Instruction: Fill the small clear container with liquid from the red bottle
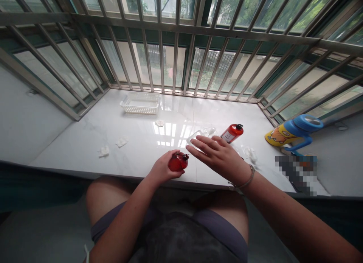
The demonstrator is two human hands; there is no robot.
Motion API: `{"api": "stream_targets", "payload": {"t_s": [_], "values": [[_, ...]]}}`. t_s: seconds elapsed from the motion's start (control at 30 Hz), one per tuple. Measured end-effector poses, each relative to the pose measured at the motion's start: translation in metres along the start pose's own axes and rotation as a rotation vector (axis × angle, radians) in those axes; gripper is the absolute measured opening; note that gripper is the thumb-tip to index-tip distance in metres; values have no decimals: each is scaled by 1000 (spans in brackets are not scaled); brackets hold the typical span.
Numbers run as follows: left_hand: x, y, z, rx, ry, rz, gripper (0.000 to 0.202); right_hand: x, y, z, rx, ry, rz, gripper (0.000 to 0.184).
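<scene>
My left hand (164, 165) is wrapped around a red translucent bottle (178, 163) at the front edge of the white ledge. The bottle's dark neck points toward my right hand. My right hand (217, 153) reaches over the ledge palm down, fingers stretched out and holding nothing that I can see. Beneath and beyond its fingertips is a clear plastic container (195, 136), partly hidden by the hand; whether they touch I cannot tell. Just past the right hand is a second red bottle (233, 133) with a black cap and a white label.
A white perforated basket (141, 104) sits near the barred window. Crumpled white tissues (104, 151) lie on the left, another tissue (159, 123) nearer the middle. Clear crumpled plastic (251, 155) lies right of my wrist. A blue-and-yellow tumbler (293, 130) stands at the right wall.
</scene>
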State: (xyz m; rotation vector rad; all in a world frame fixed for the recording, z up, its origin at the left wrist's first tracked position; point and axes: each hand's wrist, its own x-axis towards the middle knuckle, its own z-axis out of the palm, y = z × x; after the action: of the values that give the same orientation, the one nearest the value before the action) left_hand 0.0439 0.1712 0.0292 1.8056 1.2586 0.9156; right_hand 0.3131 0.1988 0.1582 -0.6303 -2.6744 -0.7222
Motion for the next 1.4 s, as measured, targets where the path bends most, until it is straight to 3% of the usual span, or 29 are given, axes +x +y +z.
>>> {"api": "stream_targets", "payload": {"t_s": [0.5,0.9,1.4], "values": [[-1,2,-1,-20,5,-16,78,5,0,-3,22,-13,-6,49],[-1,0,0,-20,24,-3,80,8,-2,3,12,-14,-37,44],[-2,-1,-1,-44,20,-9,79,5,-9,14,84,-32,-17,51]]}}
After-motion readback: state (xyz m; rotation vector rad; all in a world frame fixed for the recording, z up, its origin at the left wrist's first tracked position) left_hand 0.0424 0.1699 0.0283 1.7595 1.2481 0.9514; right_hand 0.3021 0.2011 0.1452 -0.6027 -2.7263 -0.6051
